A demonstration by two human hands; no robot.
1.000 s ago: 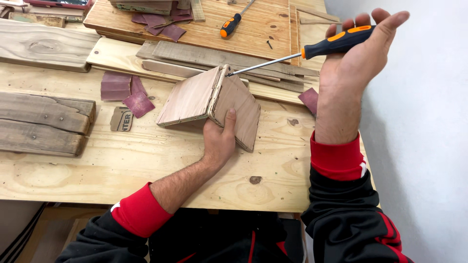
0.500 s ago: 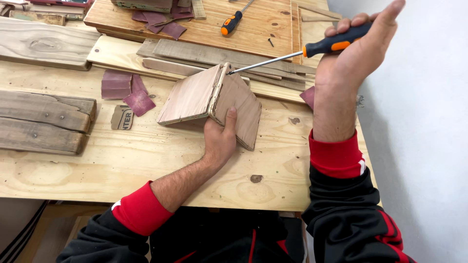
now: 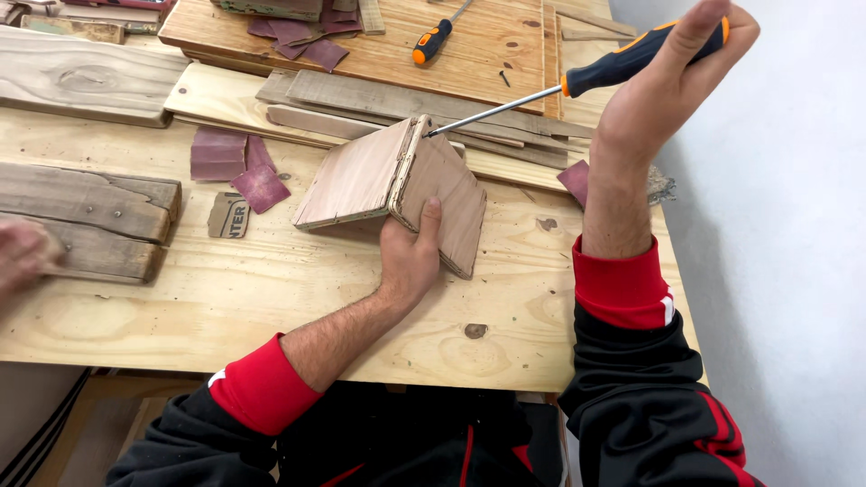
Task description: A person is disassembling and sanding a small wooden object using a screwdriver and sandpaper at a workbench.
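Note:
Two thin plywood panels are joined at a ridge like a small roof and rest on the pale wooden workbench. My left hand grips the near edge of the right panel, thumb on top. My right hand is raised at the right and holds a black and orange screwdriver. Its metal tip touches the top end of the ridge where the panels meet.
Purple sandpaper pieces lie left of the panels, and another lies to the right. Rough planks sit at the left, where another person's hand shows. A second screwdriver lies on a board at the back.
My right hand has lifted the screwdriver handle slightly higher and farther right. The tip stays at the ridge. My left hand has not moved.

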